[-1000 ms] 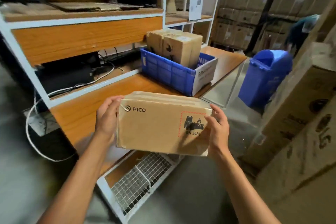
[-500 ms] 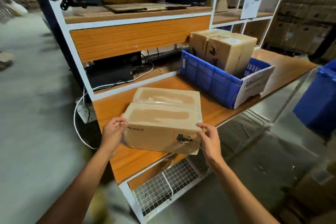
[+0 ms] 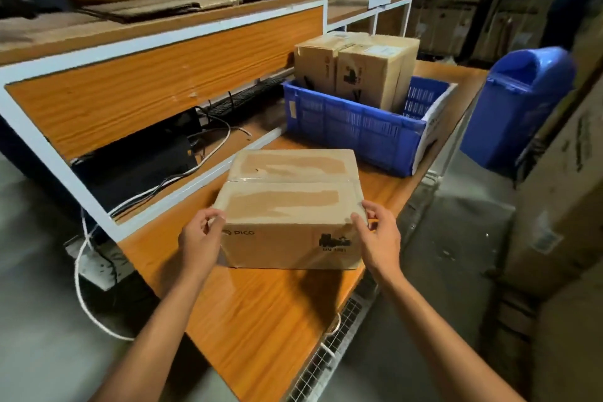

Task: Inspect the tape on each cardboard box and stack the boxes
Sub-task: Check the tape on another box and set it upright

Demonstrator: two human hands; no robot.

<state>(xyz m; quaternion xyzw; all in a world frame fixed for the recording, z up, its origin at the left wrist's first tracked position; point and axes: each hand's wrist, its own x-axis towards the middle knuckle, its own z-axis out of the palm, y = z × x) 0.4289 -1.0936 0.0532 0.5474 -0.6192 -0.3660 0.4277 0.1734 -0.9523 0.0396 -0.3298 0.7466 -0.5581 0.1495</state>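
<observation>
The cardboard box [image 3: 290,206] lies squarely between the left hand [image 3: 199,238] and right hand [image 3: 380,238], whose curled fingers clasp its two near corners.

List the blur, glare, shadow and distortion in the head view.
Head view: lighting is dim; the tape on the cardboard box shows glare; the box throws a dark shadow onto the table; the white shelf frame splays from wide-angle distortion; the floor at lower left is blurred.
</observation>
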